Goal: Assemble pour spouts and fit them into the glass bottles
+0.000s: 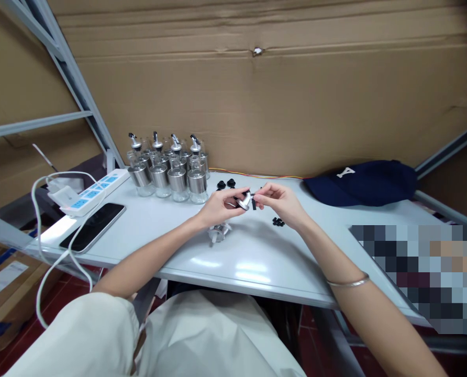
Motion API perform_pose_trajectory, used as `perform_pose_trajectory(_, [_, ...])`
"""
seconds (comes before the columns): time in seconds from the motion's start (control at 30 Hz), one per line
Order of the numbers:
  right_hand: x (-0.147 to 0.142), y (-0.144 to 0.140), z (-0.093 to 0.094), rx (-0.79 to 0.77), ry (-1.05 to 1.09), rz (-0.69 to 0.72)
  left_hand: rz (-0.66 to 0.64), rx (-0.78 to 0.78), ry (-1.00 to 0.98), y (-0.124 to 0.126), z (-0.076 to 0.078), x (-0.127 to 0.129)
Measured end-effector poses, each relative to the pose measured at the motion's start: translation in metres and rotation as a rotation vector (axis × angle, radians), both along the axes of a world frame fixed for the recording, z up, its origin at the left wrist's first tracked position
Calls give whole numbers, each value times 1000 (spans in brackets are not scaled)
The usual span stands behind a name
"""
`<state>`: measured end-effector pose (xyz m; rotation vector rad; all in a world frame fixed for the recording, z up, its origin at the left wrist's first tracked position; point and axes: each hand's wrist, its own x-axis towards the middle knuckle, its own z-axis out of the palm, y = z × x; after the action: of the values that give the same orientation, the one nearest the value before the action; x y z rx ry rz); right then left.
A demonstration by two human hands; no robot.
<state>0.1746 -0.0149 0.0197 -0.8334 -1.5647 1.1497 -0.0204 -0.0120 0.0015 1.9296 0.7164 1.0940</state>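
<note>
My left hand (pixel 222 206) is closed on a silver bottle pourer (pixel 244 201) with a black base, held above the table with its narrow end turned to the right. At that end my right hand (pixel 282 203) pinches, thumb against fingers; a small black strip-like piece (pixel 254 203) shows there, though exactly what the fingertips grip is hidden. Below my left hand lies a small group of clear and silvery parts (pixel 218 233). Black stoppers (pixel 221 185) sit just behind the hands. Several tiny black pieces (pixel 278 222) are heaped under my right wrist.
Glass bottles with steel bands (pixel 177 179) stand in rows at the back left, some topped with pourers. Left of them are a power strip (pixel 98 193), white cables and a phone (pixel 94 226). A navy cap (pixel 363 184) lies at the back right, before a cardboard wall (pixel 233 104).
</note>
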Motion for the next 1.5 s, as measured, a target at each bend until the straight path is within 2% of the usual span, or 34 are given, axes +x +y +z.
perform_pose_trajectory(0.3, [-6, -3, -1, -50, -63, 16, 22, -3, 42, 3, -6, 0])
perform_pose_trajectory(0.53, [0, 5, -2, -29, 59, -151, -2, 11, 46, 4, -5, -1])
perform_pose_trajectory(0.8, [-1, 2, 0, 1, 1, -179, 14, 24, 94, 3, -6, -1])
perform_pose_trajectory(0.97, [0, 2, 2, 16, -65, -149, 14, 61, 96, 4, -7, 0])
perform_pose_trajectory(1.23, [0, 0, 3, -117, -39, -91, 31, 228, 137, 1, -5, 0])
perform_pose_trajectory(1.5, [5, 0, 4, -155, -112, -33, 50, 263, 187, -1, -2, 0])
